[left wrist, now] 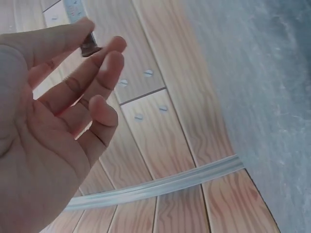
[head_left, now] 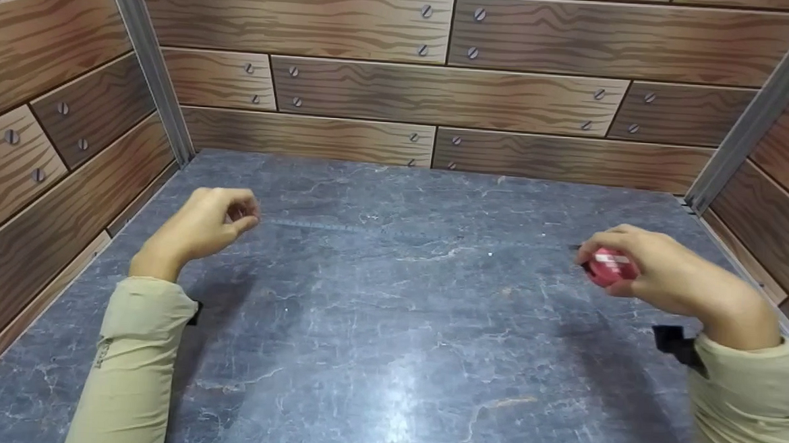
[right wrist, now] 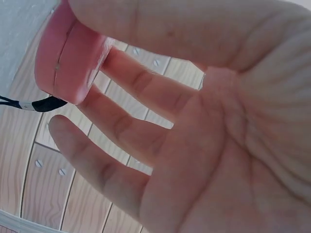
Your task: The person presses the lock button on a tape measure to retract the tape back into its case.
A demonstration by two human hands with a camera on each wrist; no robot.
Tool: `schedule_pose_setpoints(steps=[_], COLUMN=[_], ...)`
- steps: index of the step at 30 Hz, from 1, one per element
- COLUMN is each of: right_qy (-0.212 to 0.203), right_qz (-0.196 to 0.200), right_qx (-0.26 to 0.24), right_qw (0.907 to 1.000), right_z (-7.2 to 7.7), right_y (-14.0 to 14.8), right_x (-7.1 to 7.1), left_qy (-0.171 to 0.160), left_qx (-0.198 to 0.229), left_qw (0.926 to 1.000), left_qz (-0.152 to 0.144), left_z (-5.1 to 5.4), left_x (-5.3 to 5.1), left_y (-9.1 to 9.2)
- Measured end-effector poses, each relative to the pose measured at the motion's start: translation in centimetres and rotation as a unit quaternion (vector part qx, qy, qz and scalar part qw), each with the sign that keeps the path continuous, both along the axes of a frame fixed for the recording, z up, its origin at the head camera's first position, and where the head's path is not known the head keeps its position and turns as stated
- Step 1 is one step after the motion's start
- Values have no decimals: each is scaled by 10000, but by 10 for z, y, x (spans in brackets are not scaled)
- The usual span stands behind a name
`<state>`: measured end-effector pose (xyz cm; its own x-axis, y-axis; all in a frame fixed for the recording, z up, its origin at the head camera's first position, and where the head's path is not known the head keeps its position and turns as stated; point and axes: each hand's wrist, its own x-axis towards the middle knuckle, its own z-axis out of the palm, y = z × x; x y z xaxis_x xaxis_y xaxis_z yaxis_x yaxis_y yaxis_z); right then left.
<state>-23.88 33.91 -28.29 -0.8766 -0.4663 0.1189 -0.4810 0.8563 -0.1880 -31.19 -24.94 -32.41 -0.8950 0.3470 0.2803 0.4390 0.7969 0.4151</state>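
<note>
A thin translucent measuring tape stretches across the air between the two hands in the head view. My left hand pinches its dark end tab between thumb and finger, with the other fingers loosely bent. At the right, my right hand grips the round red tape case, which has a white label. The right wrist view has the case held by the thumb and fingers at its edge, a black cord hanging from it.
Below the hands lies a dark blue-grey marbled tabletop. Wood-plank patterned walls stand at the back and both sides, with grey metal posts at the corners. A black strap shows at the right cuff.
</note>
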Motion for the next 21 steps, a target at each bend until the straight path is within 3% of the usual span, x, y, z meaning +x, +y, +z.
schedule_pose_setpoints(steps=[13, 21], right_qy=[216, 190], right_qz=[-122, -83], right_qx=[-34, 60], right_qw=[9997, 9998], right_z=[7, 5], right_y=[16, 18], right_x=[9, 11], left_qy=[404, 427], left_qx=[174, 263], left_qw=[9990, 9987], left_qz=[-47, -57], left_z=[11, 11], left_x=[8, 8], left_y=[-1, 0])
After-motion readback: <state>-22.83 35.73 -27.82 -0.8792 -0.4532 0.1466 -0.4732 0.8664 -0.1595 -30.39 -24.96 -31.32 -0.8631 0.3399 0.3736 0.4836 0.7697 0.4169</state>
